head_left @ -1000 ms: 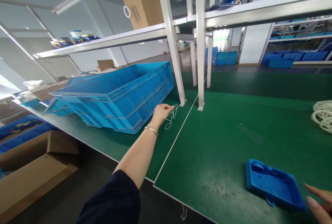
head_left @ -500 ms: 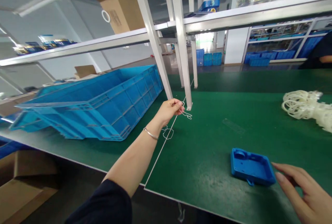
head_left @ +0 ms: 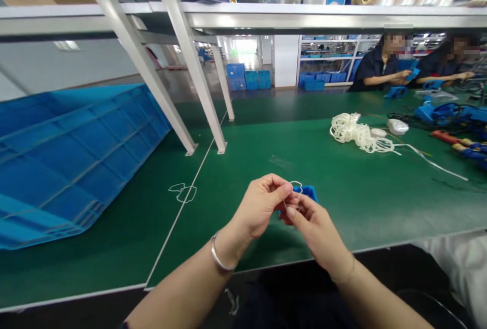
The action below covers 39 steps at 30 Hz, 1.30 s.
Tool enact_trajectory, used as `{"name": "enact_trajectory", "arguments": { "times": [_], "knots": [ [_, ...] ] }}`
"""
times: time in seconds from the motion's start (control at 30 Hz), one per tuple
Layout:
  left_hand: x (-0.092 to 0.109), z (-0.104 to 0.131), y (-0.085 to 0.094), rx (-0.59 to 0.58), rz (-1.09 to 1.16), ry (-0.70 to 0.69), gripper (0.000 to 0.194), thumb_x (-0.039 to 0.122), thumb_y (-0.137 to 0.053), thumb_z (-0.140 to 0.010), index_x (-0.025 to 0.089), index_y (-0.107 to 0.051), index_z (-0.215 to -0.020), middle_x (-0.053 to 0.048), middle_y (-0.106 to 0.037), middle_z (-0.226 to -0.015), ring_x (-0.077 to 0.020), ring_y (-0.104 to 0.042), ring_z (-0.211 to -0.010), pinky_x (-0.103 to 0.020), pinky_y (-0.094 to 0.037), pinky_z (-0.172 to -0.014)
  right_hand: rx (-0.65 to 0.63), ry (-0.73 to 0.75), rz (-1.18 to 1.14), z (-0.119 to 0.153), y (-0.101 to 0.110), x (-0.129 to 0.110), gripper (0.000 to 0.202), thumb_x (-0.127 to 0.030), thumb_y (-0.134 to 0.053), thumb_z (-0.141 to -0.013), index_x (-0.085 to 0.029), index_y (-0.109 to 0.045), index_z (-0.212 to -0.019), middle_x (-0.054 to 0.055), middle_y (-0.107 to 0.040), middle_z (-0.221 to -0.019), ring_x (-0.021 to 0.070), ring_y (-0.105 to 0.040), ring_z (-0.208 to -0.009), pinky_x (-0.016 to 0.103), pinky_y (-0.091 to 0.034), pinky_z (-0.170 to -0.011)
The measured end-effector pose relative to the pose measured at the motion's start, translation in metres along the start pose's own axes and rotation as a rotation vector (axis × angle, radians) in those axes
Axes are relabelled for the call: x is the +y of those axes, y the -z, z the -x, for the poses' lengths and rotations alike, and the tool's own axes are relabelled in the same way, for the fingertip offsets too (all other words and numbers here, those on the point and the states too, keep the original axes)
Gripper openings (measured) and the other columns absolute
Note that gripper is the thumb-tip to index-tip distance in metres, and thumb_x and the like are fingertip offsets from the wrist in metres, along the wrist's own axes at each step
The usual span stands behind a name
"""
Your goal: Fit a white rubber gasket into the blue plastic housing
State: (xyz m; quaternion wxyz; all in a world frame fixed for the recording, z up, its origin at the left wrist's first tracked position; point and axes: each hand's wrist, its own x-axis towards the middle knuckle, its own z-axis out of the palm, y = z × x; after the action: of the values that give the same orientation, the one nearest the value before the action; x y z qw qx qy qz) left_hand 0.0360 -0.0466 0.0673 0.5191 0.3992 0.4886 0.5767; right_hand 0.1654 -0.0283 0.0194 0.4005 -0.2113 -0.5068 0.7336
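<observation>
The left hand [head_left: 258,207] and the right hand [head_left: 317,222] meet above the green surface [head_left: 243,240]. Both have their thumbs and fingers closed on a thin white flexible loop [head_left: 297,183], which curves up between them. The fingers hide part of the loop. Behind and below the hands, partly covered by them, is a blue plastic housing [head_left: 310,193]; whether they touch it cannot be told.

Well apart to the left, loose thin white loops [head_left: 186,195] lie across the pale seam of the surface. Further left stands a large blue ribbed plastic crate [head_left: 110,151], near the white metal posts [head_left: 205,90] that carry the shelf [head_left: 323,17]. A clear flat strip [head_left: 280,161] lies beyond the hands. To the right of it is a tangled bundle of whitish tubing [head_left: 357,136]. At the far right, two people in dark clothing work with blue parts [head_left: 396,91].
</observation>
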Motion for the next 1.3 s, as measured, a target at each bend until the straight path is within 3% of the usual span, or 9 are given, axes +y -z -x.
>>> {"name": "enact_trajectory", "arguments": {
  "times": [0.13, 0.33, 0.5, 0.63, 0.73, 0.83, 1.0, 1.13, 1.3],
  "knots": [
    [-0.004, 0.007, -0.004, 0.065, -0.002, -0.009, 0.029, 0.036, -0.071, -0.072, 0.014, -0.054, -0.077, 0.0, -0.06, -0.063, -0.0103, -0.057, -0.053, -0.02, -0.047, -0.05, 0.122, -0.063, -0.069, 0.017, 0.027, 0.001, 0.025, -0.036, -0.068, -0.076, -0.016, -0.065, -0.092, 0.002, -0.066, -0.076, 0.0125, -0.059, -0.067, 0.029, -0.049, -0.069],
    [-0.014, 0.015, -0.007, 0.033, -0.061, 0.089, 0.027, 0.036, -0.067, -0.075, 0.014, -0.053, -0.076, 0.002, -0.058, -0.059, -0.0056, -0.05, -0.041, -0.013, -0.036, -0.037, 0.239, -0.053, -0.263, 0.031, 0.056, -0.014, 0.019, -0.033, -0.07, -0.074, -0.022, -0.063, -0.087, -0.003, -0.059, -0.071, 0.0079, -0.055, -0.065, 0.024, -0.048, -0.066],
    [-0.026, 0.015, -0.009, -0.014, -0.089, 0.157, 0.027, 0.037, -0.067, -0.076, 0.014, -0.053, -0.074, 0.003, -0.056, -0.056, -0.0005, -0.038, -0.03, -0.01, -0.019, -0.028, 0.286, -0.013, -0.376, 0.027, 0.065, -0.025, 0.016, -0.031, -0.069, -0.075, -0.024, -0.06, -0.087, -0.004, -0.055, -0.073, 0.0097, -0.055, -0.071, 0.03, -0.049, -0.075],
    [-0.031, 0.009, -0.007, -0.045, -0.013, 0.218, 0.029, 0.04, -0.066, -0.076, 0.015, -0.051, -0.075, 0.002, -0.056, -0.062, -0.0045, -0.049, -0.039, -0.011, -0.034, -0.033, 0.259, -0.052, -0.369, 0.023, 0.069, -0.023, 0.02, -0.026, -0.071, -0.073, -0.024, -0.059, -0.089, -0.002, -0.057, -0.079, 0.0119, -0.056, -0.077, 0.029, -0.05, -0.071],
    [-0.034, 0.002, -0.004, -0.05, 0.07, 0.258, 0.027, 0.038, -0.065, -0.078, 0.014, -0.051, -0.075, 0.0, -0.056, -0.068, -0.0074, -0.055, -0.051, -0.017, -0.049, -0.046, 0.258, -0.085, -0.235, 0.022, 0.072, -0.017, 0.025, -0.025, -0.072, -0.072, -0.024, -0.059, -0.094, -0.001, -0.059, -0.082, 0.0126, -0.058, -0.079, 0.027, -0.052, -0.069],
    [-0.038, -0.005, 0.0, -0.035, 0.129, 0.297, 0.019, 0.031, -0.064, -0.08, 0.014, -0.055, -0.082, 0.0, -0.056, -0.07, -0.0084, -0.057, -0.058, -0.022, -0.055, -0.058, 0.268, -0.095, -0.058, 0.019, 0.078, -0.009, 0.029, -0.029, -0.072, -0.072, -0.023, -0.059, -0.097, 0.0, -0.061, -0.084, 0.0142, -0.061, -0.08, 0.028, -0.054, -0.067],
    [-0.044, -0.01, 0.009, -0.033, 0.183, 0.359, 0.029, 0.022, -0.066, -0.077, 0.014, -0.055, -0.103, -0.005, -0.059, -0.081, -0.0133, -0.061, -0.07, -0.028, -0.056, -0.067, 0.312, -0.124, 0.143, 0.012, 0.088, -0.001, 0.032, -0.034, -0.07, -0.074, -0.02, -0.059, -0.101, 0.002, -0.064, -0.085, 0.0148, -0.063, -0.074, 0.031, -0.057, -0.067],
    [-0.045, -0.013, 0.021, -0.144, 0.189, 0.395, 0.044, 0.016, -0.071, -0.071, 0.017, -0.051, -0.111, -0.005, -0.059, -0.093, -0.0157, -0.062, -0.079, -0.032, -0.053, -0.076, 0.35, -0.115, 0.222, 0.007, 0.092, 0.001, 0.031, -0.034, -0.069, -0.074, -0.021, -0.061, -0.1, 0.003, -0.064, -0.086, 0.0147, -0.062, -0.077, 0.032, -0.058, -0.068],
    [-0.051, -0.014, 0.032, -0.212, -0.056, 0.328, 0.04, 0.017, -0.072, -0.068, 0.016, -0.056, -0.104, -0.006, -0.059, -0.098, -0.0154, -0.06, -0.084, -0.028, -0.049, -0.077, 0.343, -0.125, 0.299, 0.0, 0.094, 0.007, 0.029, -0.033, -0.067, -0.076, -0.021, -0.063, -0.102, 0.003, -0.064, -0.087, 0.0145, -0.06, -0.078, 0.031, -0.058, -0.068]
  ]
}}
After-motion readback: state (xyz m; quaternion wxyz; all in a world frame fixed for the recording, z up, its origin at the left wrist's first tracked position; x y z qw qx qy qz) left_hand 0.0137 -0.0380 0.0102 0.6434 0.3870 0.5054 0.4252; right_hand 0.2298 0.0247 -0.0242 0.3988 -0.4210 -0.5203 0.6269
